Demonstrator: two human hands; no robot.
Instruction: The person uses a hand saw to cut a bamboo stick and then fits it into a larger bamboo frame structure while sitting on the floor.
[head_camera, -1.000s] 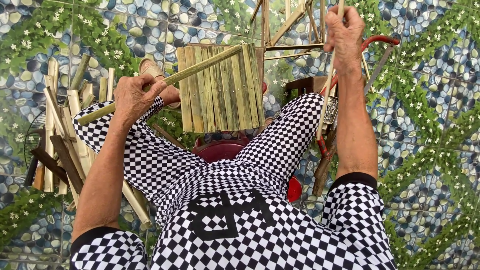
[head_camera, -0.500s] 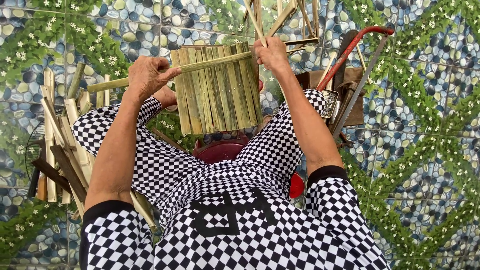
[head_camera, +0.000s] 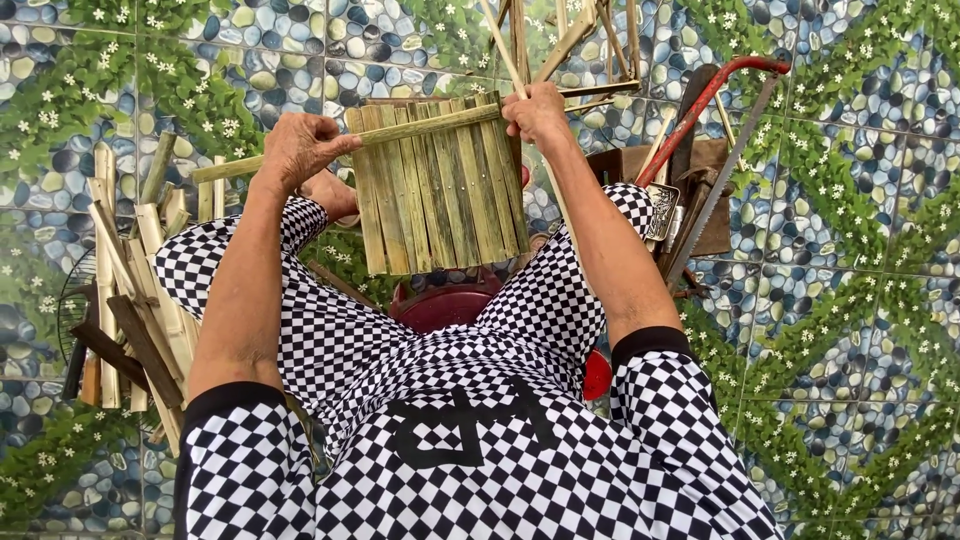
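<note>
Both hands were closed, each on its own piece of bamboo. Clamped on the long cross stick (head_camera: 420, 128), the left hand (head_camera: 300, 150) gripped at the upper left corner of the bamboo panel (head_camera: 440, 190). Pinching a thin strip (head_camera: 500, 48), the right hand (head_camera: 535, 112) sat at the panel's upper right corner, touching the cross stick's end. The panel itself rested upright against the person's raised knees, above a dark red stool (head_camera: 440, 305).

Compared with a second earlier, the right hand had come down from well above the panel to its top edge. The left hand had moved closer to the panel along the cross stick, and that stick, earlier steeply slanted, lay nearly level across the panel's top.

Counted: one panel, made of roughly nine flat slats set side by side; one cross stick; one thin strip in the right hand. Left of the panel lay one loose pile of bamboo pieces (head_camera: 130, 280), too overlapped to count exactly. Right of the panel stood one saw with a red frame (head_camera: 715, 95), leaning over a brown box (head_camera: 705, 170). Beyond the panel's top edge stood one open frame of sticks (head_camera: 590, 50). A pebble-patterned floor (head_camera: 850, 250) lay beneath everything.
</note>
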